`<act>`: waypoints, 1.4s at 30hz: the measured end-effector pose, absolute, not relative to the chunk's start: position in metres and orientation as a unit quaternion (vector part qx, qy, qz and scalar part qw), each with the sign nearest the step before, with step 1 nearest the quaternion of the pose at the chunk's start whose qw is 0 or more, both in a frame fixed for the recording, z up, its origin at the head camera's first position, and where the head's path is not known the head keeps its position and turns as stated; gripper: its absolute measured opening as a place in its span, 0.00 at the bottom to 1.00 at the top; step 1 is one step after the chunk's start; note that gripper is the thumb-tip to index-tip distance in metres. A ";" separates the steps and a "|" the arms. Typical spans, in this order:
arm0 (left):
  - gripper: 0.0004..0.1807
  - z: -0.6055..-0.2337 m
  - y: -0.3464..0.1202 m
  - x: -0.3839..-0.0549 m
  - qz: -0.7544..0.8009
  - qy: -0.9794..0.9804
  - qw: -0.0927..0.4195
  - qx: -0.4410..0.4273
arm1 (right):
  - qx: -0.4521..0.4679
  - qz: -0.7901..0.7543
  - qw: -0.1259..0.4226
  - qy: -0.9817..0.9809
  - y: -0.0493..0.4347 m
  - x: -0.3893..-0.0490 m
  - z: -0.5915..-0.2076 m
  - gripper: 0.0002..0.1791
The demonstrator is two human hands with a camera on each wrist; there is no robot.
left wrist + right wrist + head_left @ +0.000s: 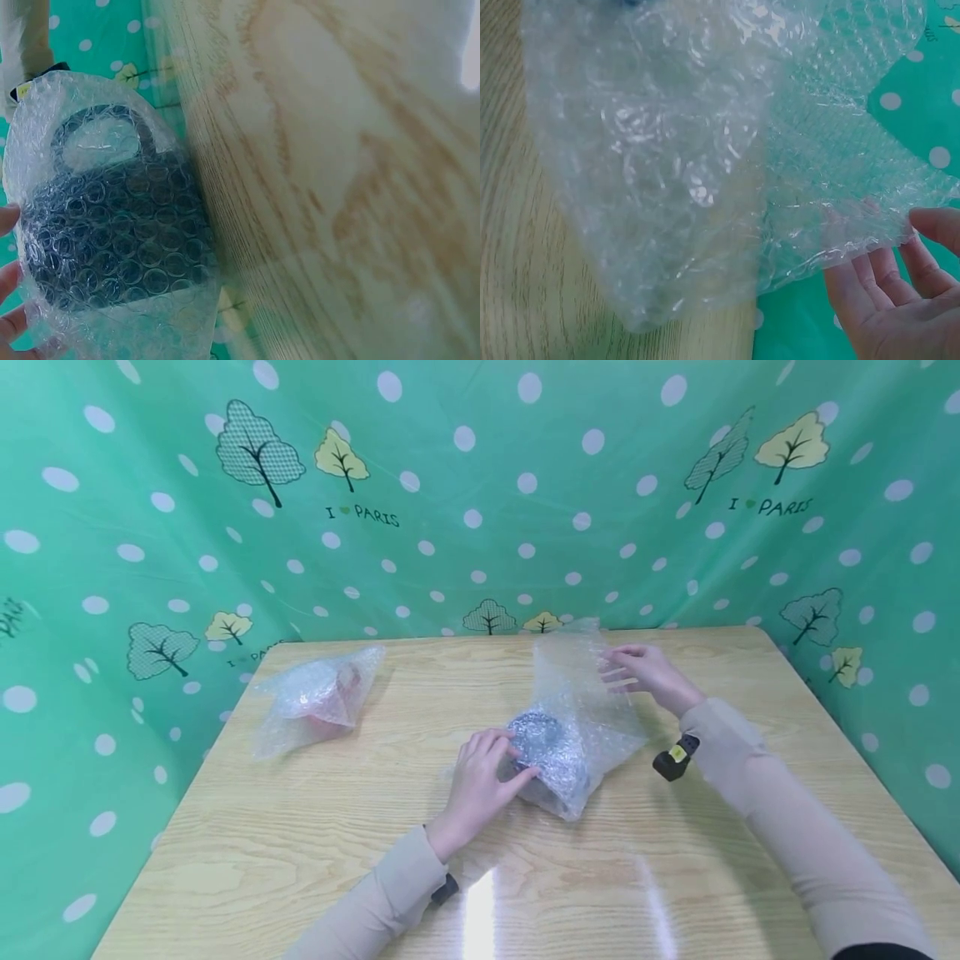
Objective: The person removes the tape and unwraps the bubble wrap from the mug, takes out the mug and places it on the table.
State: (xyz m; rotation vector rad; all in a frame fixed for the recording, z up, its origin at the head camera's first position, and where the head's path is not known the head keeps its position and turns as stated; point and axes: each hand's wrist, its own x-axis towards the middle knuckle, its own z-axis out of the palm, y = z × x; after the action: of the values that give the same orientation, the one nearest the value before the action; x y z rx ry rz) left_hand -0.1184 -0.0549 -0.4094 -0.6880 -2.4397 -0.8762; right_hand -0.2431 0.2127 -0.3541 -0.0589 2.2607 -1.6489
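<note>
A dark mug (120, 217) with its handle (101, 116) showing stands on the table inside bubble wrap (592, 710). In the head view my left hand (483, 781) holds the wrapped mug from its left side, thumb and fingers around it. Only the fingertips (9, 281) of that hand appear in the left wrist view. A long flap of the wrap rises behind the mug toward the table's back edge. My right hand (648, 677) pinches the right edge of this flap, thumb (937, 225) on one side and fingers seen partly through the film.
Another bubble-wrapped bundle (318, 702), with something pinkish red inside, lies at the table's back left. A green dotted curtain (480, 485) hangs behind and beside the wooden table (315, 827). Black wrist cameras (675, 758) sit on both wrists.
</note>
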 end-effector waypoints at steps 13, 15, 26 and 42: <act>0.17 -0.410 -0.054 -0.119 -0.312 -0.884 0.237 -0.256 | -0.011 -0.580 0.201 0.789 0.223 -0.253 -0.360 0.26; 0.17 -0.410 -0.054 -0.119 -0.313 -0.884 0.235 -0.255 | -0.004 -0.577 0.206 0.791 0.224 -0.255 -0.361 0.25; 0.16 -0.410 -0.054 -0.119 -0.318 -0.884 0.232 -0.254 | 0.010 -0.572 0.225 0.789 0.228 -0.263 -0.366 0.26; 0.17 -0.412 -0.055 -0.119 -0.319 -0.881 0.239 -0.254 | 0.009 -0.560 0.236 0.794 0.234 -0.269 -0.375 0.27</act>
State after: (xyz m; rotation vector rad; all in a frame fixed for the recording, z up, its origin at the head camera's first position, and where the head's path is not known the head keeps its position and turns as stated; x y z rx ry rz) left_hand -0.1186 -0.0550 -0.4119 -0.6954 -2.4121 -0.8745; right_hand -0.2689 0.2338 -0.3748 0.0242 2.1786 -1.5347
